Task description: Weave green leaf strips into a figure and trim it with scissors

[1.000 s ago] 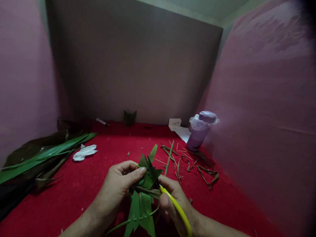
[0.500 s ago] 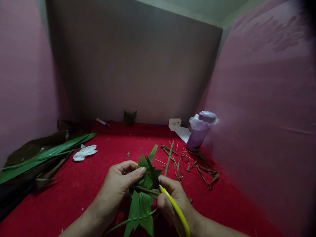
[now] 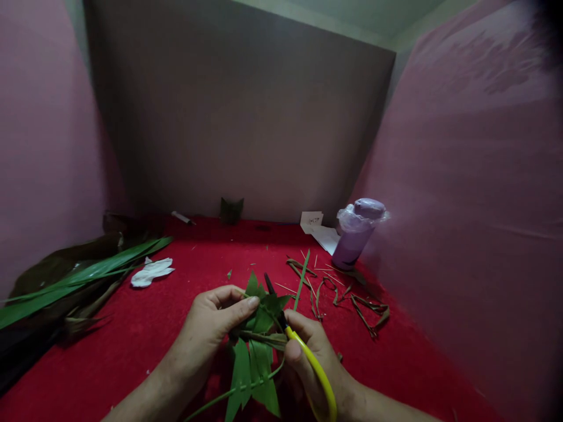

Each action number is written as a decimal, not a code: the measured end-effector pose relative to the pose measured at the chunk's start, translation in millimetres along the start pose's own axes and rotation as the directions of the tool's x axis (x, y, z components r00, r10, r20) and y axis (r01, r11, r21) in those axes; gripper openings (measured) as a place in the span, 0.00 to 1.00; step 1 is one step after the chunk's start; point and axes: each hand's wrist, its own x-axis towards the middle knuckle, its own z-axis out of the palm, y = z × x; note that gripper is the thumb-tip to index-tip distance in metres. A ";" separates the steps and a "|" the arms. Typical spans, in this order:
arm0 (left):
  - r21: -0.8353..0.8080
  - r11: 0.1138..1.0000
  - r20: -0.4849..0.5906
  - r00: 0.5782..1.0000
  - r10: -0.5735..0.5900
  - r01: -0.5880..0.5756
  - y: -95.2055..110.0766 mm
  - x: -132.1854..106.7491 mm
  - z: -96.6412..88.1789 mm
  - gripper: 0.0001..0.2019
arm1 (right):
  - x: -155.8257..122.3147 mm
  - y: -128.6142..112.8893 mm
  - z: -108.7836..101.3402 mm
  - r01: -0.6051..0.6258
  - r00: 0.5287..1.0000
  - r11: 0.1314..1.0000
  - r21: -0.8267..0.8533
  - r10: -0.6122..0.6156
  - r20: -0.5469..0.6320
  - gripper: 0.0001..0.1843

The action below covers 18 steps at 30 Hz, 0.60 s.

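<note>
My left hand (image 3: pixel 215 319) pinches a bundle of green leaf pieces (image 3: pixel 264 316) between thumb and fingers. Pointed leaf ends stick up at its top, and a brownish folded strip (image 3: pixel 261 338) crosses its middle. Below hang broader leaf flaps (image 3: pixel 257 372) with a thin stem threaded through them. My right hand (image 3: pixel 314 351) is closed round yellow-handled scissors (image 3: pixel 317 366). Their dark blades point up and left among the leaf tips at the bundle's right side. Part of the blades is hidden behind the leaves.
Long green leaves (image 3: pixel 83 278) and dark brown ones lie at the left, near a crumpled white tissue (image 3: pixel 152 272). Brown strips (image 3: pixel 372 310) and thin sticks are scattered at the right. A purple tumbler (image 3: pixel 354 240) stands by white paper (image 3: pixel 325 237). A small dark leaf piece (image 3: pixel 231 210) stands at the back.
A long leaf tip that stuck up at the top of the bundle no longer shows there. The scissors have shifted slightly, and their blade tip now shows clear above the leaves.
</note>
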 end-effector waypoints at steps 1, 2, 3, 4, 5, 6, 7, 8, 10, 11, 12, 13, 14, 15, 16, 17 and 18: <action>0.008 1.000 -0.003 1.000 0.003 -0.003 0.5 0.7 -1.2 0.10 | -0.6 0.2 -0.2 0.002 1.000 1.000 -0.015 -0.002 -0.010 0.27; 0.015 1.000 -0.004 1.000 0.007 -0.007 1.2 1.5 -2.6 0.10 | -0.8 0.6 -0.2 -0.004 1.000 1.000 -0.012 0.004 -0.028 0.29; 0.022 1.000 -0.002 1.000 0.007 -0.007 2.2 2.1 -4.2 0.10 | -0.6 1.1 0.0 -0.017 0.998 1.000 0.005 0.017 -0.053 0.32; 0.023 1.000 -0.005 1.000 0.009 -0.009 3.4 2.7 -6.1 0.10 | 0.1 1.5 0.3 -0.035 0.996 0.999 0.028 0.037 -0.078 0.35; 0.020 1.000 -0.005 1.000 0.009 -0.009 4.9 3.2 -8.1 0.10 | 1.5 1.6 0.2 -0.051 0.993 0.997 0.050 0.056 -0.100 0.37; 0.015 1.000 -0.006 1.000 0.009 -0.009 6.4 3.6 -10.2 0.10 | 3.6 1.4 -0.5 -0.059 0.990 0.996 0.063 0.066 -0.121 0.38; 0.009 1.000 -0.006 1.000 0.006 -0.006 8.0 4.0 -12.3 0.10 | 6.2 0.6 -2.1 -0.050 0.988 0.996 0.068 0.059 -0.140 0.38; 0.006 1.000 -0.002 1.000 -0.002 0.002 9.6 4.2 -14.2 0.10 | 9.4 -0.6 -4.5 -0.025 0.987 0.998 0.060 0.034 -0.159 0.38; 0.007 0.999 0.023 0.999 -0.035 0.035 12.2 4.7 -17.3 0.10 | 16.8 -4.3 -11.9 0.047 0.978 0.998 0.038 -0.038 -0.206 0.35; 0.012 0.998 0.045 0.997 -0.057 0.056 12.9 4.9 -18.2 0.10 | 20.5 -6.2 -16.2 0.075 0.971 0.997 -0.004 -0.074 -0.229 0.33; 0.018 0.997 0.068 0.995 -0.080 0.079 13.2 5.2 -18.7 0.10 | 23.9 -8.1 -20.5 0.085 0.966 0.995 -0.060 -0.097 -0.241 0.32; 0.027 0.995 0.089 0.991 -0.102 0.100 12.9 5.5 -18.9 0.10 | 26.7 -9.6 -24.5 0.099 0.959 0.990 -0.103 -0.122 -0.256 0.31; 0.040 0.992 0.107 0.987 -0.121 0.117 12.1 5.9 -18.7 0.11 | 28.7 -10.8 -27.8 0.094 0.960 0.987 -0.130 -0.124 -0.250 0.31; 0.060 0.989 0.119 0.983 -0.139 0.132 11.0 6.3 -18.1 0.11 | 29.7 -11.8 -30.2 0.092 0.961 0.985 -0.146 -0.126 -0.245 0.31; 0.084 0.986 0.128 0.979 -0.156 0.146 9.5 6.8 -17.4 0.11 | 29.8 -12.6 -31.5 0.091 0.968 0.984 -0.153 -0.123 -0.221 0.31; 0.109 0.981 0.136 0.976 -0.173 0.158 7.9 7.2 -16.4 0.12 | 29.1 -13.4 -31.9 0.087 0.974 0.984 -0.157 -0.117 -0.192 0.30; 0.133 0.976 0.145 0.971 -0.190 0.171 6.4 7.5 -15.3 0.12 | 27.6 -14.4 -31.5 0.079 0.981 0.982 -0.169 -0.107 -0.160 0.29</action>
